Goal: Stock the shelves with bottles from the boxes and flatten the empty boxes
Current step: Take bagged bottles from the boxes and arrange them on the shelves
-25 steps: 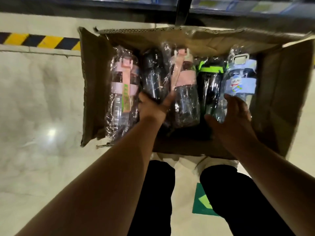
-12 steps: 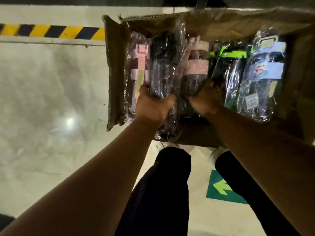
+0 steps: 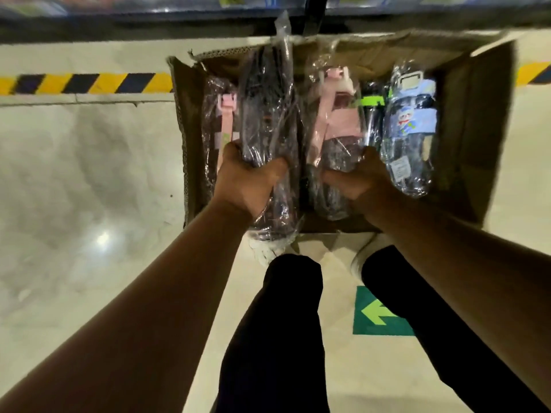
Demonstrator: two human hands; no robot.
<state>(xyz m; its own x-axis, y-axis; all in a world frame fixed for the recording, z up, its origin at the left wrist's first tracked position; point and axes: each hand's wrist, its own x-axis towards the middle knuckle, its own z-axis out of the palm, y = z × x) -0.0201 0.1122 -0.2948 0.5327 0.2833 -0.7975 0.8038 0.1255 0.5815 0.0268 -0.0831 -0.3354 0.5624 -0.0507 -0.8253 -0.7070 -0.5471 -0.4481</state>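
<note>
At the centre of the head view, an open brown cardboard box [image 3: 477, 129] sits on the pale floor, with plastic-wrapped bottles side by side inside. The left hand [image 3: 247, 180] curls round the lower part of a dark wrapped bottle [image 3: 265, 114]. Just right of it, the right hand [image 3: 357, 180] clamps a pink-capped wrapped bottle [image 3: 337, 129]. A blue-capped clear bottle [image 3: 411, 129] lies at the box's right. A yellow-and-black floor stripe [image 3: 89, 83] crosses the upper left.
</note>
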